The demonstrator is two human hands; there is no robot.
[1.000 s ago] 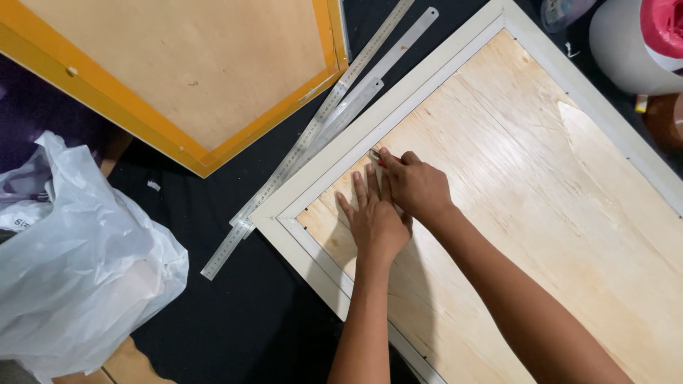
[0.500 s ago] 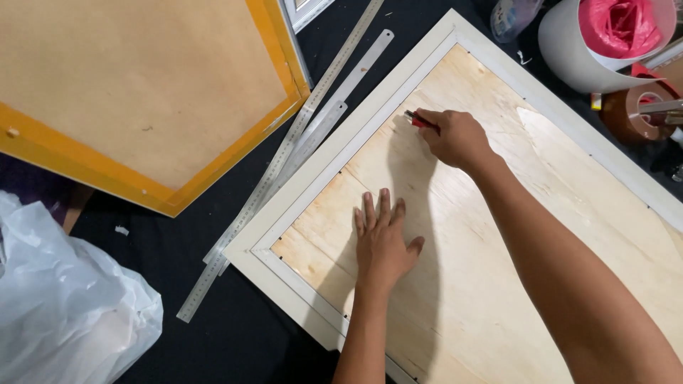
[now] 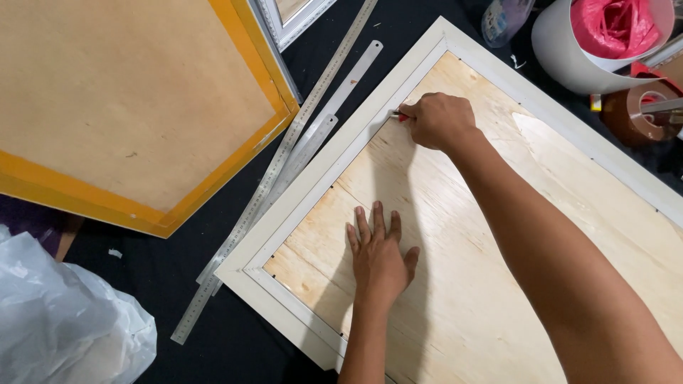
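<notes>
A large white picture frame (image 3: 313,185) lies face down on the black surface, with a pale plywood backing board (image 3: 455,235) set into it. My left hand (image 3: 379,257) rests flat on the board near the frame's lower left corner, fingers spread. My right hand (image 3: 435,119) is closed around a small tool with a red handle and metal tip (image 3: 398,116), its tip against the inner edge of the frame's left rail.
Three steel rulers (image 3: 299,149) lie beside the frame's left rail. A yellow-edged board with brown paper backing (image 3: 128,107) lies at upper left. A white plastic bag (image 3: 64,327) sits at lower left. A white bucket holding pink material (image 3: 605,35) and a brown tape roll (image 3: 640,110) stand at upper right.
My right hand has slid with the tool along the frame's left rail, away from my left hand. My left hand stays flat on the board.
</notes>
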